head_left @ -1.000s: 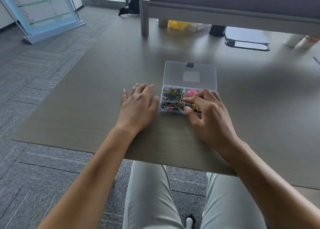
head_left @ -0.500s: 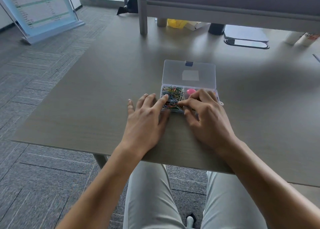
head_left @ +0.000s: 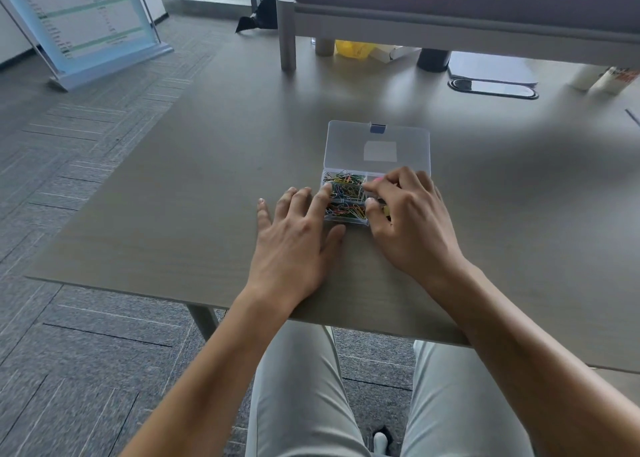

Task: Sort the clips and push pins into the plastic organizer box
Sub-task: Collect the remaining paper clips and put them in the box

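A clear plastic organizer box (head_left: 346, 221) lies on the table with its lid (head_left: 377, 146) folded open away from me. Its left compartments hold several coloured paper clips (head_left: 346, 193). My left hand (head_left: 298, 238) rests flat beside the box, fingers apart, with the index fingertip on the box's left edge. My right hand (head_left: 408, 221) covers the right compartments, thumb and fingers pinched together over the middle divider. A bit of pink (head_left: 378, 179) shows at its fingertips. What the fingers pinch is hidden.
A grey table (head_left: 207, 197) carries the box; its near edge runs under my wrists. At the back are a raised shelf leg (head_left: 287, 34), a yellow bag (head_left: 351, 48), a dark cup (head_left: 433, 60), a notebook (head_left: 491, 68) and a black oval grommet (head_left: 493, 89).
My left hand slid right from the bare table up against the box's left edge. My right hand stayed over the right compartments, shifting slightly toward the lid.
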